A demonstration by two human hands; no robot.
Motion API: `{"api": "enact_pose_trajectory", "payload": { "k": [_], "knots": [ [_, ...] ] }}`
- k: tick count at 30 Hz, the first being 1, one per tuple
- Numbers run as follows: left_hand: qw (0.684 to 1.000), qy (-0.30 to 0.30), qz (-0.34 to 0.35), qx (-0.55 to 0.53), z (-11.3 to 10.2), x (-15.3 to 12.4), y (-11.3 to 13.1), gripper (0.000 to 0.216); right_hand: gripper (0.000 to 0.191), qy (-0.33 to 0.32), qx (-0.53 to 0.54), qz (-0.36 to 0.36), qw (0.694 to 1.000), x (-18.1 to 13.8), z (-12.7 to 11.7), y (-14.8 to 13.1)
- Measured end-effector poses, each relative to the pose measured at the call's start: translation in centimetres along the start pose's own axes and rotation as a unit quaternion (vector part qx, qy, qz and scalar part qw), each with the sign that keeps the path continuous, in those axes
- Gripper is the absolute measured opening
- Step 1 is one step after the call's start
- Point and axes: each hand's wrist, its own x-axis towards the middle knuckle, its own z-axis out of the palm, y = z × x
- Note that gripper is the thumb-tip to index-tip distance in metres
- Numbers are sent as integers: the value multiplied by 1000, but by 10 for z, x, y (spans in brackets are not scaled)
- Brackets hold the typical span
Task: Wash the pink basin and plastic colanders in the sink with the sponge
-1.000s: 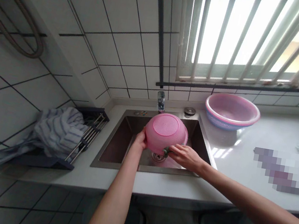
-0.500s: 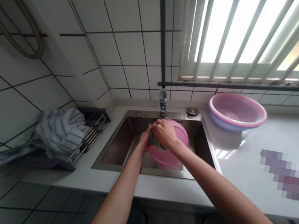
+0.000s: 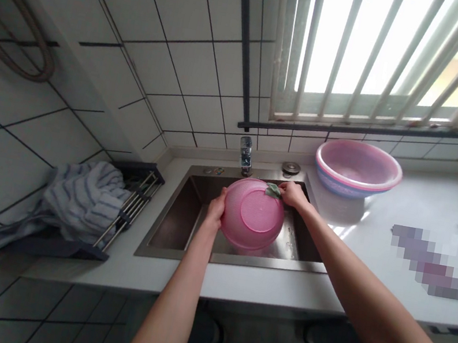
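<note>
A pink mesh colander (image 3: pixel 259 212) is held over the sink (image 3: pixel 177 233), its underside turned toward me. My left hand (image 3: pixel 217 207) is closed on its left rim. At the upper right of the colander, my right hand (image 3: pixel 293 194) grips a green cloth (image 3: pixel 273 190) and presses it against the mesh. Behind them stands the faucet (image 3: pixel 246 154); I cannot tell whether water runs from it.
Pink and blue basins (image 3: pixel 356 169) are nested on the counter to the right. A round drain strainer (image 3: pixel 291 168) lies behind the sink. On the left, a striped cloth (image 3: pixel 84 194) drapes over a dark rack (image 3: pixel 135 208). A barred window (image 3: pixel 363 53) is above.
My right hand has moved with the green cloth from the colander's left side to its upper right. The colander now shows its underside more fully. My left hand stays at the left rim.
</note>
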Motion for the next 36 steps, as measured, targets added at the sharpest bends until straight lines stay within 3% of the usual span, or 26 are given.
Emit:
{"api": "enact_pose_trajectory", "payload": {
  "k": [7, 12, 15, 17, 20, 22, 24, 27, 32, 34, 36],
  "knots": [
    [996, 54, -27, -73, -2, 2, 1, 75, 25, -29, -1, 61, 998, -24, 5, 12],
    [988, 90, -42, -120, -1, 4, 2, 69, 19, -120, 3, 80, 990, -45, 3, 13],
    [986, 115, -30, -114, 2, 4, 3, 70, 22, -158, 57, 81, 982, -59, 8, 8],
    [986, 135, -16, -94, 4, 4, 3, 72, 21, -197, 143, 88, 966, -71, 17, -1],
    [987, 143, 11, -67, 6, 5, 3, 72, 11, -287, 275, 75, 914, -89, 28, -21],
    [988, 138, 16, -63, 4, 5, 1, 70, 4, -333, 328, 57, 882, -98, 28, -31],
    [987, 141, 8, -71, 1, 6, 0, 68, 11, -338, 378, 30, 862, -102, 19, -32],
    [986, 144, 0, -78, -1, 8, -1, 68, 27, -222, 448, -34, 865, -94, -6, -18],
    [990, 124, 6, -60, 3, 7, 0, 69, 26, 102, 379, -97, 915, -56, -29, 2],
    [994, 102, 7, -46, 5, 4, 1, 71, 22, 163, 304, -95, 934, -45, -20, 2],
    [996, 82, 8, -30, 5, 2, 1, 76, 24, 172, 226, -100, 953, -39, -3, -2]
  ]
}}
